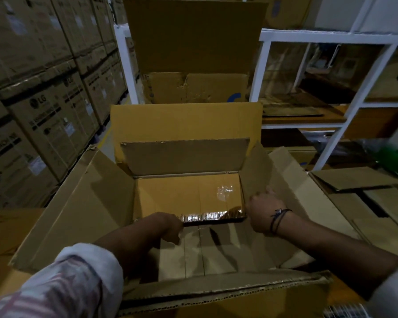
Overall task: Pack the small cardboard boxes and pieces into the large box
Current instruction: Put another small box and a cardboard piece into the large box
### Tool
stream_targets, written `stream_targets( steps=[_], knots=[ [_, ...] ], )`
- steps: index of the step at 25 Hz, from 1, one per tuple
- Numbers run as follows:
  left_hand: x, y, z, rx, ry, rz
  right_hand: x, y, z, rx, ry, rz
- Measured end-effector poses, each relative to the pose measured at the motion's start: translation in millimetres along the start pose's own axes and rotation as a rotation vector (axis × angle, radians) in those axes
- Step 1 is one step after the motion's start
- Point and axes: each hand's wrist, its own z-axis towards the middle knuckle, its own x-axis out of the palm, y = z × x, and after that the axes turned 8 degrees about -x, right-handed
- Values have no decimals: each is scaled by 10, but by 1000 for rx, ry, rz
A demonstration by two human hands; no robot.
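Observation:
A large open cardboard box [78,214] fills the middle of the head view, its flaps spread outwards. A smaller open box [189,193] with a yellowish inside sits in it, its far flap standing up. My left hand [168,228] grips the small box's near rim, which carries shiny tape [207,217]. My right hand [262,210] holds the near right corner, where the right flap meets the rim. Both forearms reach down into the large box.
Stacked printed cartons [44,92] form a wall on the left. Another open box [193,65] stands behind. A white metal shelf [308,35] holds flat cardboard on the right, and flattened cardboard pieces [359,182] lie at the right.

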Motion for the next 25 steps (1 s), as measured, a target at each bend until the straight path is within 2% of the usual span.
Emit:
stream_targets(
  steps=[6, 8, 11, 17, 21, 23, 25],
  knots=[
    [126, 57, 156, -52, 115, -152, 139, -106, 101, 31, -119, 67],
    [75, 28, 123, -61, 117, -127, 138, -115, 150, 30, -145, 123],
    [-135, -5, -27, -54, 48, -13, 62, -82, 218, 23, -163, 155],
    [-875, 138, -448, -181, -73, -123, -236, 28, 389, 51, -229, 316],
    [-1107, 423, -539, -264, -324, -175, -465, -21, 487, 66, -229, 341],
    [-1181, 633, -484, -301, -430, -258, -561, -161, 617, 101, -224, 392],
    [-1181, 841, -385, -362, -450, -422, -616, -349, 770, 162, -230, 543]
  ],
)
